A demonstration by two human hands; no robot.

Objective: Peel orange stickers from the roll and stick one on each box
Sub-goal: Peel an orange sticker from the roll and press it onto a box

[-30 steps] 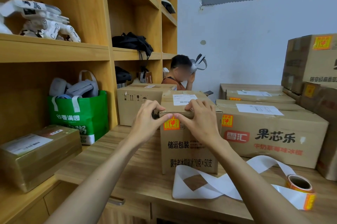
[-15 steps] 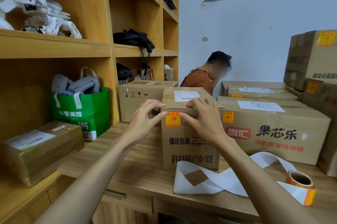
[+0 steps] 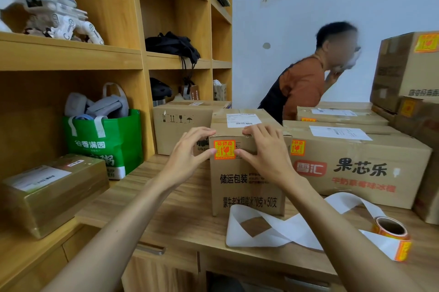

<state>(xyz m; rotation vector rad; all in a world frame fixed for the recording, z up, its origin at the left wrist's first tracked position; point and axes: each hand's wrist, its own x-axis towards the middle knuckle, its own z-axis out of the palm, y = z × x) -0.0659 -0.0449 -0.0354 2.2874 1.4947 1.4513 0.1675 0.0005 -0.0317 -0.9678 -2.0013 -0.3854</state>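
An orange sticker (image 3: 224, 149) sits on the upper front face of a tall cardboard box (image 3: 247, 187) at mid-table. My left hand (image 3: 190, 151) grips the box's top left corner, its thumb touching the sticker's left edge. My right hand (image 3: 263, 151) curls over the top edge, with its thumb at the sticker's right edge. The sticker roll (image 3: 390, 228) lies on the table at the right. Its white liner strip (image 3: 285, 227) loops in front of the box.
A wide box (image 3: 356, 168) to the right carries its own orange sticker (image 3: 297, 147), as do stacked boxes (image 3: 403, 73) at far right. A plain box (image 3: 180, 123) stands behind left. A person (image 3: 306, 82) moves behind the boxes. Shelves hold a green bag (image 3: 104, 144) and a taped package (image 3: 52, 187).
My thumbs slid from the sticker's top down to its two sides while both hands stayed on the box. The person behind rose and moved right.
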